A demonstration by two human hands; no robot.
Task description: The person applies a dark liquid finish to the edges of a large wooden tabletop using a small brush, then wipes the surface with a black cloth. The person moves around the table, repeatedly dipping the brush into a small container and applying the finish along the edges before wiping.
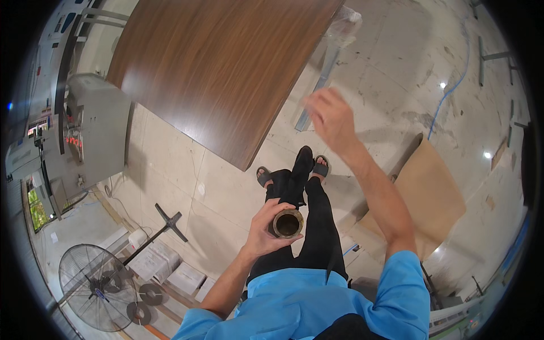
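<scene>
In front of my waist, my left hand (263,229) is wrapped round an open-topped round container (288,223) with a stained rim. Its inside looks dark; I cannot make out what it holds. Raised ahead and to the right, my right hand (330,119) is smeared by motion. Its fingers look bent, but whether anything is between them does not show. That hand is nearest the right edge of a large brown wood-grain board (221,62) and appears above the floor beside it.
A grey metal bar (321,85) and clear plastic wrap (344,25) lie beside the board. Brown sheeting (428,192) and a blue hose (450,90) are at right. Left stand a grey machine (99,127), a fan (97,288) and white boxes (153,260).
</scene>
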